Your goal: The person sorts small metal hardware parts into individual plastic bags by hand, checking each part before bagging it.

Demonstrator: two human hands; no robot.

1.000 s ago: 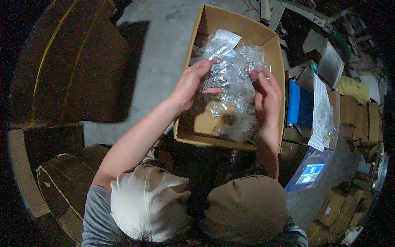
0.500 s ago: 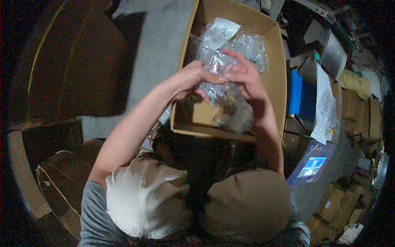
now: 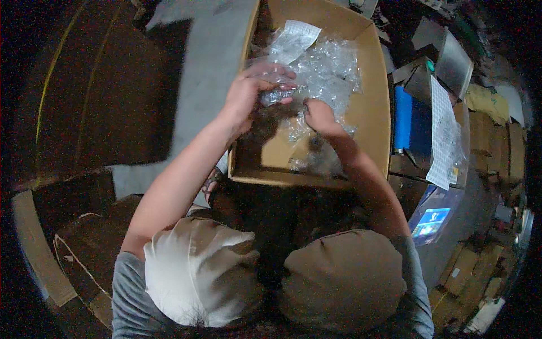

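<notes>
My left hand (image 3: 244,97) is closed around a crinkled clear plastic bag (image 3: 278,96) with something small in its bottom, too blurred to name. It hangs over the left part of an open cardboard box (image 3: 372,124). To its right, my right hand (image 3: 320,117) is curled, its fingertips together above the bags; whatever it grips, if anything, is hidden. Beneath both hands, a heap of clear plastic bags (image 3: 333,68) lies in the box. A white printed sheet (image 3: 296,40) rests on the heap toward the far left corner.
Right of the box are a blue roll (image 3: 402,117), a hanging white printed sheet (image 3: 442,133) and a lit screen (image 3: 432,221). Brown cardboard (image 3: 107,90) stands at the left, beside grey floor (image 3: 209,68). Several cartons (image 3: 490,152) are stacked at the far right.
The hands have come apart: the left moved up and left with the plastic bag, and the right drew back slightly toward me and curled. More of the bag heap shows.
</notes>
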